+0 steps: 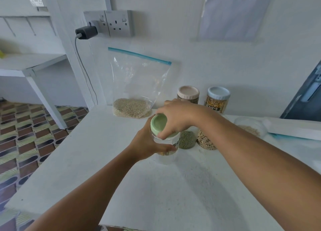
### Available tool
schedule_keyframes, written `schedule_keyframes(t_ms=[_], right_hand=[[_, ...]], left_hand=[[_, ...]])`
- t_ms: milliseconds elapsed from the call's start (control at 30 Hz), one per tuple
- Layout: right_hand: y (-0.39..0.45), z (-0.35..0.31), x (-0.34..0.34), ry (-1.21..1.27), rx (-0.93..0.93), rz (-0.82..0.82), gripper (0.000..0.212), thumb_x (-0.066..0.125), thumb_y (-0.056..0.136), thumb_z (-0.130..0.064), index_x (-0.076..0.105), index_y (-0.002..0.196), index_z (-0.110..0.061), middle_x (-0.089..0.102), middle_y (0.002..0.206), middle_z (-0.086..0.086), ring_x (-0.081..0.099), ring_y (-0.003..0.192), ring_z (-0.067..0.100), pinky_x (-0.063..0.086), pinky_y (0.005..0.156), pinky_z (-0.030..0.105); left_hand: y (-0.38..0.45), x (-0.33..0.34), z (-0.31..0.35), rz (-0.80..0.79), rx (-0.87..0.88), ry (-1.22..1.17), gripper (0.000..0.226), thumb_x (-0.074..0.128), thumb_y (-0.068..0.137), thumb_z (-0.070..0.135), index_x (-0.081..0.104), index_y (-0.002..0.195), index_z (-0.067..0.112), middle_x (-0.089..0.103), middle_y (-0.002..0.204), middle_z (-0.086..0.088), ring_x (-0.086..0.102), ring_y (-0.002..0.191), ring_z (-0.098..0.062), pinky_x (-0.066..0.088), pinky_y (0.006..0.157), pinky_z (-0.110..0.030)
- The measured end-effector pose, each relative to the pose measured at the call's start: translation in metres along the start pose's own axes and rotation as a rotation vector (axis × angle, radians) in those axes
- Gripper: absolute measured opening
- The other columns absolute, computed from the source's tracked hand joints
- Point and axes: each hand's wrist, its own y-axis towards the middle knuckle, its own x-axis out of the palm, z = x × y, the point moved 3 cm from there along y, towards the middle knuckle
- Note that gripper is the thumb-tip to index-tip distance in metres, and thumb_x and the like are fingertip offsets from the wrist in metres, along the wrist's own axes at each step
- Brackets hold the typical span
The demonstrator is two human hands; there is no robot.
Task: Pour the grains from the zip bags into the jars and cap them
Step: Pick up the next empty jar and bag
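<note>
The left hand [147,144] grips the clear jar [166,151] near the bench's [104,161] middle; the right hand [177,118] curls round its green lid [159,124]; the zip bag [137,85] of grain leans at the back edge.

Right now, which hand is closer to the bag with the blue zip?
Right. The right hand grips the green lid just below the zip bag; the left hand holds the jar lower down, farther away.
</note>
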Motion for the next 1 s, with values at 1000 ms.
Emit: schedule_keyframes(t_ms=[1000], right_hand=[[-0.033, 0.040, 0.024, 0.675, -0.052, 0.244, 0.105, 0.095, 0.069, -0.046, 0.032, 0.152, -0.029, 0.046, 0.147, -0.010, 0.046, 0.131, 0.003, 0.042, 0.107, 0.026]], left_hand=[[-0.006, 0.002, 0.009, -0.022, -0.020, 0.015, 0.118, 0.101, 0.053, 0.052, 0.036, 0.151, 0.039, 0.065, 0.134, 0.016, 0.061, 0.125, -0.006, 0.051, 0.109, -0.046]])
